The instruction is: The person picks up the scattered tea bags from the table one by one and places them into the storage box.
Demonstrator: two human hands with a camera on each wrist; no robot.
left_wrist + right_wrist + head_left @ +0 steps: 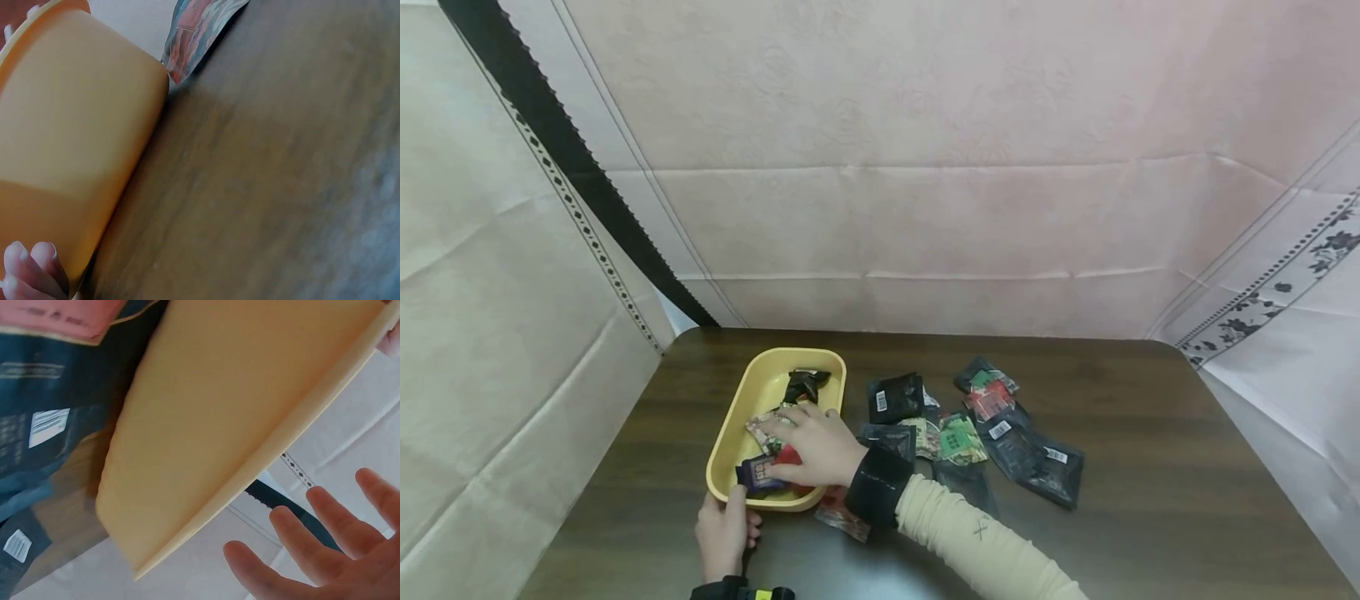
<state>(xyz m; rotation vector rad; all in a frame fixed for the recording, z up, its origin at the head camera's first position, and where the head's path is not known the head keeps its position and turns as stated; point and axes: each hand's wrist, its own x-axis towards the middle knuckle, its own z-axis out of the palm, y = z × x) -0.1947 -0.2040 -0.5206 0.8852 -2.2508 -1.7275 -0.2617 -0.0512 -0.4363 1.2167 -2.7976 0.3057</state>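
Observation:
A yellow plastic tub with a rolled rim stands on the left of the table. My left hand grips its near left corner, thumb up at the rim and the other fingers against the outer wall. My right hand reaches over the tub with spread fingers, above the packets inside. Among those packets are a black one, a dark purple one and a red one. The right wrist view shows the fingers straight and apart, beyond the tub's rim. Its palm's underside is hidden in the head view.
Right of the tub lies a loose pile of small packets, among them a black one, a green one and a red one. Another reddish packet lies by the tub's near right corner. Pale cloth hangs behind the table.

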